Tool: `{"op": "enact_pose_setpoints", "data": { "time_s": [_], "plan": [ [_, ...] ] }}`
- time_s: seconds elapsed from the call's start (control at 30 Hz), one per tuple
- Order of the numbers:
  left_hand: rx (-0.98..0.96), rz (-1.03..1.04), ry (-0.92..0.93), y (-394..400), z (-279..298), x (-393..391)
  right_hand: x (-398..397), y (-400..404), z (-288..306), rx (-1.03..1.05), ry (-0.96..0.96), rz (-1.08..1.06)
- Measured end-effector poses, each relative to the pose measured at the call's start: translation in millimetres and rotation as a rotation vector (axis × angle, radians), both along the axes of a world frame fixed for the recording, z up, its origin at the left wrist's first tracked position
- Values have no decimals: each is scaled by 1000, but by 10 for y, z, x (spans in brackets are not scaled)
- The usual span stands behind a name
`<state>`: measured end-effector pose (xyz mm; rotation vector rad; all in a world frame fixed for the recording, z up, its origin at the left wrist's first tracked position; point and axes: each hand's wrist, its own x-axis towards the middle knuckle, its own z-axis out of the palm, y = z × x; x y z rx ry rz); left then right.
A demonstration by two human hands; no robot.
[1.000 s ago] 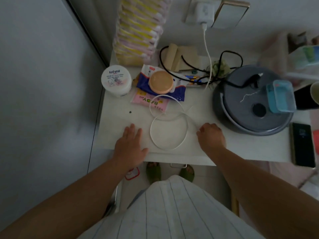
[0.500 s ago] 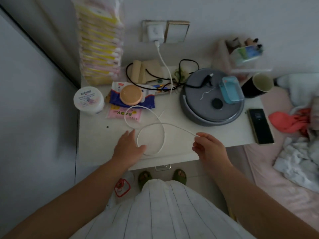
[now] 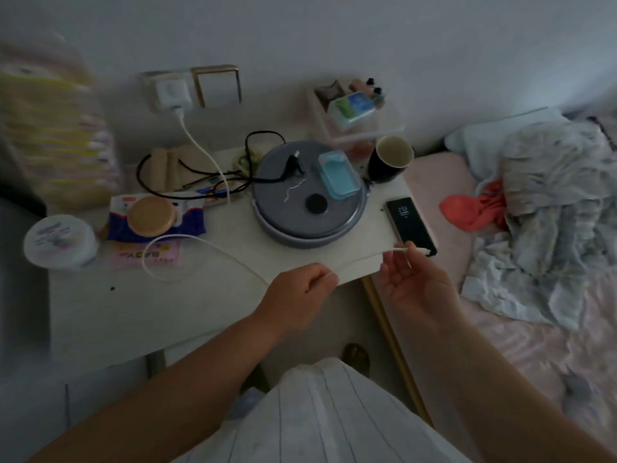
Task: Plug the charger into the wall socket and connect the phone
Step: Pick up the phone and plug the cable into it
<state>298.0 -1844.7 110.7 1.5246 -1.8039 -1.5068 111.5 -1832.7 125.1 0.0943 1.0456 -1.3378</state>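
Your left hand (image 3: 300, 289) pinches the white cable (image 3: 207, 243) partway along, and your right hand (image 3: 412, 284) pinches it close to the free plug end, fingers otherwise loosely curled, with the tip poised just at the near end of the phone (image 3: 410, 225). The plug is not yet seated as far as you can see, so connecting is what remains. That phone lies flat at the right edge of the worktop (image 3: 133, 305), a dark slab with its screen lit and showing a clock. Farther back the cable loops slackly across the worktop and rises to the charger (image 3: 173, 95), a white block already in the wall socket (image 3: 157, 91), so that half looks done.
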Motion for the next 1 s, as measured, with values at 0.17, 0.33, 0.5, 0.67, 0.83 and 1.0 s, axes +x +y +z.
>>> {"op": "enact_pose_setpoints", "data": {
  "time_s": [0.17,0.33,0.5,0.67,0.83,1.0],
  "plan": [
    [16,23,-33,43,-137,-726,-688,-69,-122,49,-44,25],
    [54,78,-116,134,-292,-1579,-1482,-209,-249,146,-49,117],
    [147,144,-158,172,-415,-2264,-2011,-385,-299,229,84,230],
    [195,176,-129,146,-488,-2667,-2284,-527,-407,244,270,319],
    [239,222,-90,-7,-575,-2813,-2502,-624,-592,221,551,442],
    [308,554,-81,-404,-672,-2764,-2537,-744,-716,204,728,600]
  ]
}}
